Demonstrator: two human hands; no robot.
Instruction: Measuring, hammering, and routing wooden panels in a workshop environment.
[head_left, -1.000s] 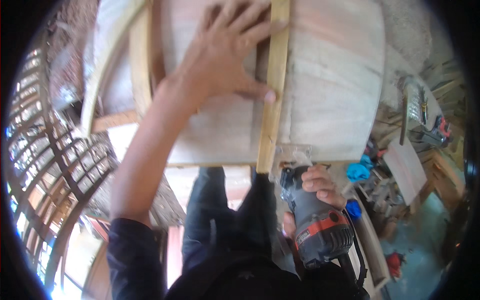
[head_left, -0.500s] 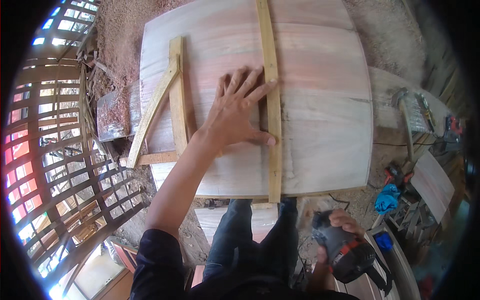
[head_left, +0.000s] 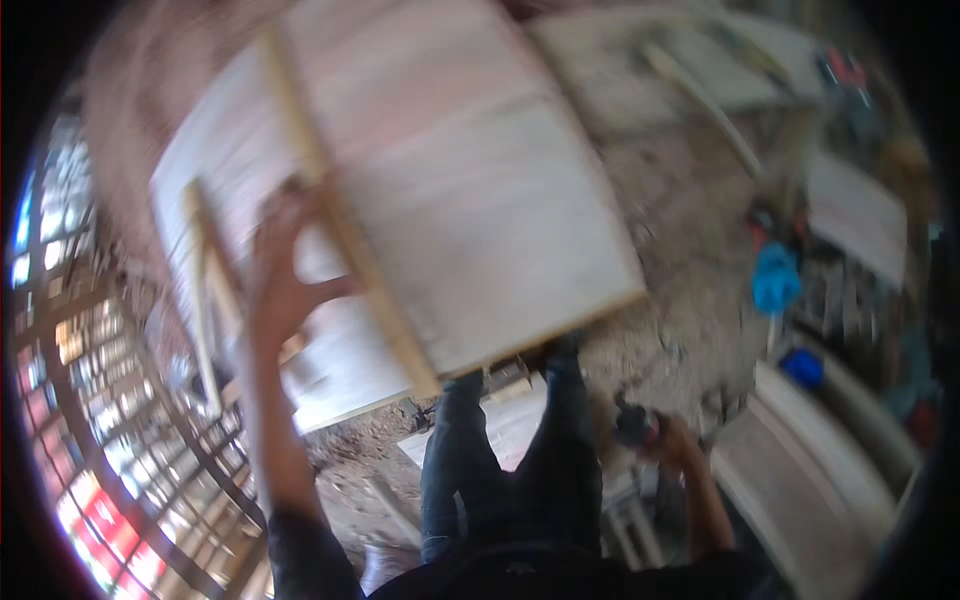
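From my remote seat I'm seeing the left hand (head_left: pixel 280 268) resting spread, not clenched, against the wooden batten (head_left: pixel 347 232), which is lying across the pale panel (head_left: pixel 510 220). The right hand (head_left: pixel 677 443) is grasping the dark power tool (head_left: pixel 634 425), near right, beyond the panel's near edge (blur is hiding its finger placement). If loose, the batten could be skidding under uneven pressure; a careless swing could be knocking the tool against the right trouser leg (head_left: pixel 562 425).
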